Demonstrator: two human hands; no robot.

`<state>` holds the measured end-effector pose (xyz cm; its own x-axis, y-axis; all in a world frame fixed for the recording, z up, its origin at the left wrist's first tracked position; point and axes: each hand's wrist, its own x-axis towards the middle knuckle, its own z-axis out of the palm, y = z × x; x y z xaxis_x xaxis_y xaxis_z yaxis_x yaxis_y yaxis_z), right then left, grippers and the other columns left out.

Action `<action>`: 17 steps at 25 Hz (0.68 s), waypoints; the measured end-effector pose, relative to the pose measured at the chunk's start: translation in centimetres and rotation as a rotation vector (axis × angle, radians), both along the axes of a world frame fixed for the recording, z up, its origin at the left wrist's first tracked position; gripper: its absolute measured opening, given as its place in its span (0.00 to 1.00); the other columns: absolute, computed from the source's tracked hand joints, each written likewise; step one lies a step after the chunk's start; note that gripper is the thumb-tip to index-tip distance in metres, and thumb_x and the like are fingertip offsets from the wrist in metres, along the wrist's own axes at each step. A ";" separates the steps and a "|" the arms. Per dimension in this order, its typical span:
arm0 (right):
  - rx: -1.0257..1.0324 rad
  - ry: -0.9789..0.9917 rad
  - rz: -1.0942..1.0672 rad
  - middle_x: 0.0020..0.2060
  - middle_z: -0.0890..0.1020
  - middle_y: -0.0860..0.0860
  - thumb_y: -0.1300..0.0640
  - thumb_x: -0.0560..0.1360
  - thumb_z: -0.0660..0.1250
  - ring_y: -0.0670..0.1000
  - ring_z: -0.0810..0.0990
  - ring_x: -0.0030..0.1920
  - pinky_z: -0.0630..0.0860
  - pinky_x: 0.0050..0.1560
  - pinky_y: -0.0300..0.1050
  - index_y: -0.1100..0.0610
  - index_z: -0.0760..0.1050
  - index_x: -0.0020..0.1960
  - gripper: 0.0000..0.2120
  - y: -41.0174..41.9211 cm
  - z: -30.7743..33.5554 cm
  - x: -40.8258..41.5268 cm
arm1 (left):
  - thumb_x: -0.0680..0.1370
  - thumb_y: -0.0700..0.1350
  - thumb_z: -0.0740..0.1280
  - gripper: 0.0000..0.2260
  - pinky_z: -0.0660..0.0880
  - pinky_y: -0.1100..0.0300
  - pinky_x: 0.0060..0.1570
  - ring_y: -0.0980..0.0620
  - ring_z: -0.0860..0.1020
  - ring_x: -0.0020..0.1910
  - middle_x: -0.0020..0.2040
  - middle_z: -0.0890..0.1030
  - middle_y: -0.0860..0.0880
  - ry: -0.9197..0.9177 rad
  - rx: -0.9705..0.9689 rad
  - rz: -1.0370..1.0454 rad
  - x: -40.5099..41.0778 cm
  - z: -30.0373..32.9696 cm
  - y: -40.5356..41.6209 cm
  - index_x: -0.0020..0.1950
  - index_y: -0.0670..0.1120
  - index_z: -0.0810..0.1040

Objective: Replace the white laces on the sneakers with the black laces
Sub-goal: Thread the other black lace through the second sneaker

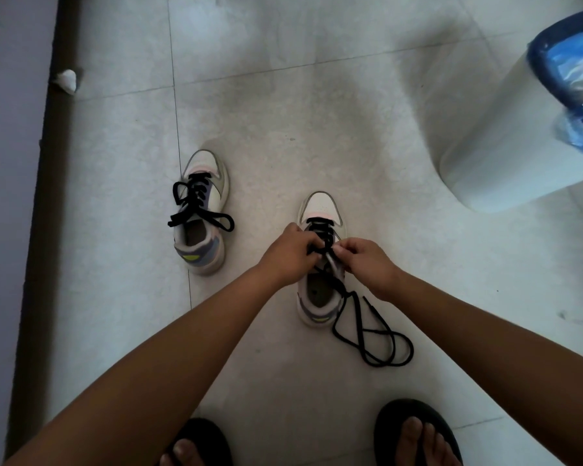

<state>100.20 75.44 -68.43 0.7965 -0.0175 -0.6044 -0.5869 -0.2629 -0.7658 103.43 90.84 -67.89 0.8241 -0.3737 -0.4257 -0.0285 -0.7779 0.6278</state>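
Head view, left to right. Crumpled white scrap (66,81) at 10 o'clock by the baseboard. Left sneaker (201,210) on the floor (283,95), black lace (196,205) tied. Left hand (288,255), fingers curled, pinching lace over right sneaker (320,264) at center. Right hand (367,260) pinches the same black lace; loose ends (374,331) trail toward 5 o'clock. White bin (519,136), blue liner, at 2 o'clock.

My hands (288,255) hide the near sneaker's (320,210) middle eyelets; the bin (505,129) and my sandals (418,428) run off frame.
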 end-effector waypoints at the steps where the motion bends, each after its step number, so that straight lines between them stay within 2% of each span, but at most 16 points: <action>1: -0.157 -0.096 0.049 0.39 0.79 0.51 0.56 0.78 0.63 0.49 0.76 0.41 0.74 0.47 0.43 0.57 0.76 0.46 0.05 0.0 -0.2 -0.4 | 0.77 0.44 0.66 0.11 0.70 0.63 0.51 0.52 0.73 0.45 0.55 0.69 0.47 -0.004 -0.003 0.002 -0.1 0.0 0.0 0.59 0.48 0.78; 3: -0.374 -0.231 0.153 0.39 0.77 0.48 0.52 0.77 0.65 0.46 0.75 0.39 0.70 0.38 0.36 0.54 0.74 0.45 0.06 0.0 -0.3 -1.3 | 0.77 0.44 0.66 0.10 0.72 0.61 0.51 0.53 0.72 0.45 0.55 0.70 0.47 -0.019 -0.005 0.006 -0.2 0.0 0.0 0.58 0.48 0.77; 5: -0.439 -0.253 0.182 0.38 0.76 0.50 0.54 0.77 0.64 0.46 0.74 0.38 0.66 0.36 0.36 0.54 0.73 0.43 0.06 0.1 -0.3 -1.3 | 0.77 0.44 0.66 0.10 0.73 0.59 0.52 0.51 0.74 0.46 0.55 0.70 0.46 -0.027 -0.001 0.014 -0.3 0.0 0.0 0.58 0.47 0.77; 7: -0.434 -0.253 0.181 0.33 0.74 0.51 0.59 0.78 0.63 0.46 0.72 0.34 0.65 0.36 0.39 0.56 0.73 0.37 0.10 0.1 -0.1 -0.7 | 0.77 0.44 0.66 0.10 0.74 0.57 0.53 0.49 0.75 0.48 0.56 0.70 0.46 -0.033 0.006 0.025 -0.5 0.1 -0.1 0.59 0.47 0.76; 9: -0.328 -0.215 0.083 0.29 0.72 0.50 0.63 0.78 0.61 0.44 0.70 0.30 0.66 0.35 0.38 0.59 0.72 0.35 0.13 0.7 -0.2 -0.6 | 0.78 0.44 0.65 0.11 0.75 0.56 0.51 0.48 0.76 0.49 0.57 0.70 0.45 -0.074 0.012 0.052 -1.1 0.4 -0.2 0.59 0.46 0.75; 11: -0.033 -0.027 -0.161 0.32 0.75 0.50 0.62 0.80 0.59 0.45 0.72 0.32 0.69 0.34 0.36 0.57 0.74 0.39 0.11 1.2 -0.3 -1.2 | 0.79 0.45 0.64 0.10 0.76 0.55 0.46 0.48 0.75 0.48 0.58 0.69 0.45 -0.185 0.017 0.079 -2.4 0.6 -0.5 0.59 0.44 0.74; 13: 0.258 0.125 -0.316 0.31 0.77 0.48 0.60 0.81 0.56 0.44 0.73 0.31 0.70 0.29 0.34 0.53 0.72 0.40 0.13 1.5 -0.5 -1.9 | 0.80 0.49 0.62 0.11 0.73 0.57 0.40 0.49 0.73 0.52 0.59 0.69 0.45 -0.295 0.083 0.052 -4.0 0.4 -0.9 0.56 0.43 0.75; 15: 0.351 0.161 -0.357 0.31 0.78 0.47 0.59 0.81 0.57 0.41 0.76 0.28 0.70 0.25 0.32 0.53 0.72 0.41 0.12 1.4 -0.8 -1.9 | 0.80 0.51 0.61 0.13 0.68 0.59 0.39 0.48 0.68 0.59 0.62 0.67 0.46 -0.303 0.176 0.030 -5.3 -0.1 -1.6 0.56 0.43 0.76; 17: 0.337 0.124 -0.365 0.34 0.80 0.48 0.58 0.81 0.57 0.39 0.77 0.28 0.71 0.26 0.31 0.53 0.74 0.44 0.10 1.5 -0.8 -1.9 | 0.79 0.50 0.61 0.13 0.68 0.58 0.44 0.47 0.64 0.62 0.64 0.64 0.45 -0.195 0.196 0.106 -5.8 -0.5 -2.1 0.56 0.43 0.77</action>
<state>98.31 76.94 -69.26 0.6968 -0.0692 -0.7139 -0.6861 0.2258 -0.6916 97.67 88.75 -68.41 0.9275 -0.2078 -0.3108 -0.0465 -0.8890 0.4556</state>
